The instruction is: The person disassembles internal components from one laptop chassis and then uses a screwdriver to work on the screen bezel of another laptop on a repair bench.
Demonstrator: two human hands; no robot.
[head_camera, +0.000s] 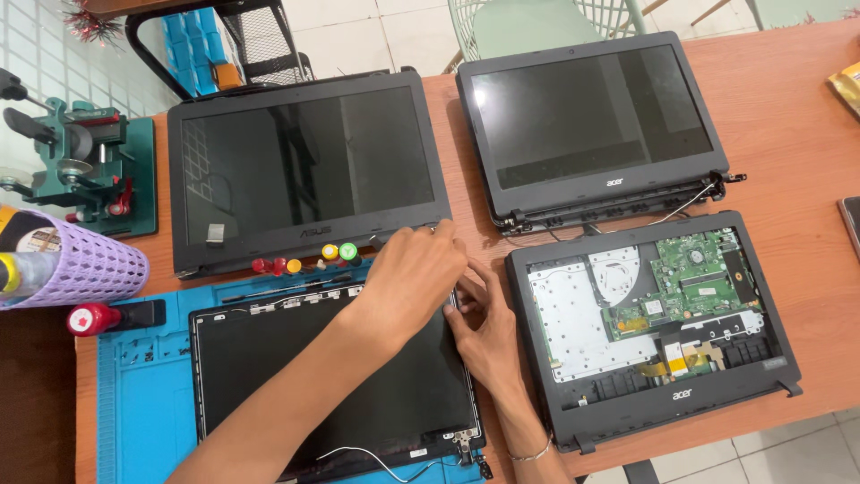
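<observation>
A black laptop display panel (313,376) lies flat on a blue work mat (143,403), with a hinge and a loose white cable at its lower right corner. My left hand (412,278) reaches across it from the lower left, fingers curled over the panel's upper right corner. My right hand (488,336), a thin bracelet at the wrist, comes up from below and grips the panel's right edge just under the left hand. The fingertips of both hands are partly hidden.
A black laptop lid (305,170) lies behind the mat, with several colour-capped screwdrivers (305,262) along its front. On the right are a second lid (591,116) and an opened laptop base with a green circuit board (654,314). At the left are a purple perforated basket (81,264), a green jig (81,161) and a red-handled tool (94,318).
</observation>
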